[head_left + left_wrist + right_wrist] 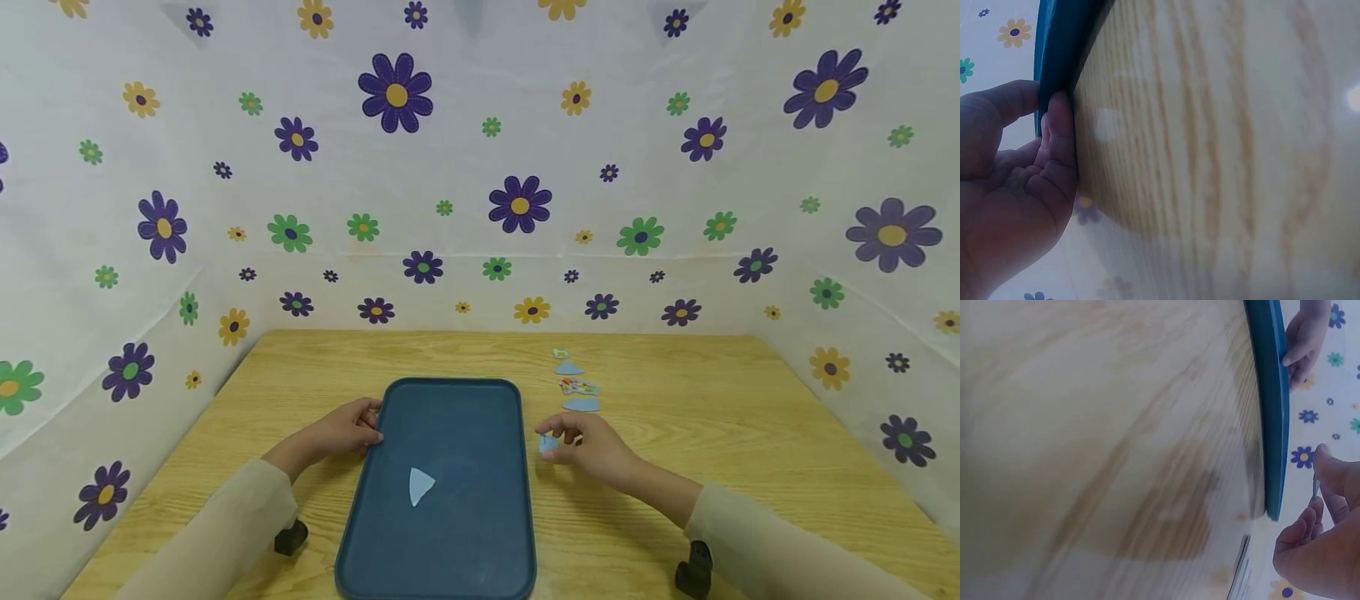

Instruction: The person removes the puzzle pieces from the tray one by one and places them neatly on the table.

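A dark blue tray [450,542] lies on the wooden table, and one pale blue, fan-shaped flat piece [421,485] rests in it. At the tray's left side my left hand [352,429] grips the edge, with the thumb at the rim and the fingers bent against the side; the left wrist view shows this hand [1016,169] close up. Just off the tray's right side, my right hand [588,450] pinches a small light blue flat piece [547,443] between thumb and fingertips. Seen edge-on in the right wrist view, that piece [1316,488] is a thin sliver.
Beyond my right hand several flat pieces lie in a column on the table [675,400]: a pale blue strip [581,405], a colourful printed piece [580,387], a blue triangular piece [568,367] and a small yellowish one [560,353]. Flower-patterned cloth [450,150] surrounds the table.
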{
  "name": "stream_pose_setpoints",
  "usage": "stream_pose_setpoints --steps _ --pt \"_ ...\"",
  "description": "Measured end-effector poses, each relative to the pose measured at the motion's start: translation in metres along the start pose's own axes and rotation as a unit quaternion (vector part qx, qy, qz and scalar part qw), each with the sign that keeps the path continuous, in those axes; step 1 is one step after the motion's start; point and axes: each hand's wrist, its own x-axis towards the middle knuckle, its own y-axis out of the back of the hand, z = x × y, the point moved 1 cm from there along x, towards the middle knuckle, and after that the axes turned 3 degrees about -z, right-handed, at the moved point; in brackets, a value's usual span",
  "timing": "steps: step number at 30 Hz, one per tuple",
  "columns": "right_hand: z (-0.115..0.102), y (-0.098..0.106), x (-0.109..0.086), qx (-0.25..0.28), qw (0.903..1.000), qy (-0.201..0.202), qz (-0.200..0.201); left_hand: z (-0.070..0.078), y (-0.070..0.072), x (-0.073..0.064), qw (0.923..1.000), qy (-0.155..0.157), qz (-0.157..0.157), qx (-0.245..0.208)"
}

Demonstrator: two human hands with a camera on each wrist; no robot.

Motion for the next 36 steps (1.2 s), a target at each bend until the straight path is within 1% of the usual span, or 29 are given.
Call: stream_pose_setpoints --steps 3,7,12,17,23,27,36 --pt "0.003 0.006 -0.005 0.003 0.9998 -0.019 0.007 0.000 -0.001 0.000 1.0000 0.000 0.001 0.002" --pt "0.009 0.014 -0.009 -0.004 0.9989 -0.041 0.019 0.000 -0.001 -0.001 1.0000 0.000 0.004 0.005" --pt "0.015 0.019 -0.014 -0.003 0.9983 -0.054 0.023 -0.001 0.000 -0.001 1.0000 0.006 0.005 0.004" --pt "0.019 0.023 -0.019 0.002 0.9980 -0.060 0.020 -0.003 0.002 0.000 0.9999 0.004 0.003 0.009" --pt "0.025 0.027 -0.024 -0.013 0.9963 -0.081 0.023 -0.005 0.002 0.001 0.9999 0.004 0.005 0.013" --pt "0.028 0.031 -0.028 -0.021 0.9963 -0.082 0.016 -0.005 0.001 0.001 0.9999 0.004 0.006 0.009" --pt "0.036 0.035 -0.032 -0.005 0.9968 -0.078 -0.016 -0.005 0.000 0.004 0.9999 0.007 0.005 0.008"
